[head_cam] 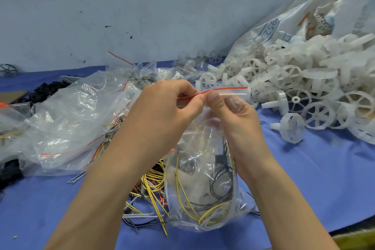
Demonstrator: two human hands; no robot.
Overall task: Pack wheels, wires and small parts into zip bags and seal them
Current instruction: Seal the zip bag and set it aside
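A clear zip bag (205, 193) hangs in front of me above the blue table, holding yellow, black and white wires and pale plastic parts. Its red-striped zip strip (229, 89) runs across the top. My left hand (172, 105) pinches the strip near its left end. My right hand (231, 113) pinches it right beside, thumb on the front. The strip's right end sticks out free past my right thumb.
A heap of white plastic wheels (304, 87) spills from a large white sack (304, 18) at the right. Loose wires (150, 199) lie under the bag. Empty zip bags (67, 119) and black parts (46, 89) lie at the left. A grey wall stands behind.
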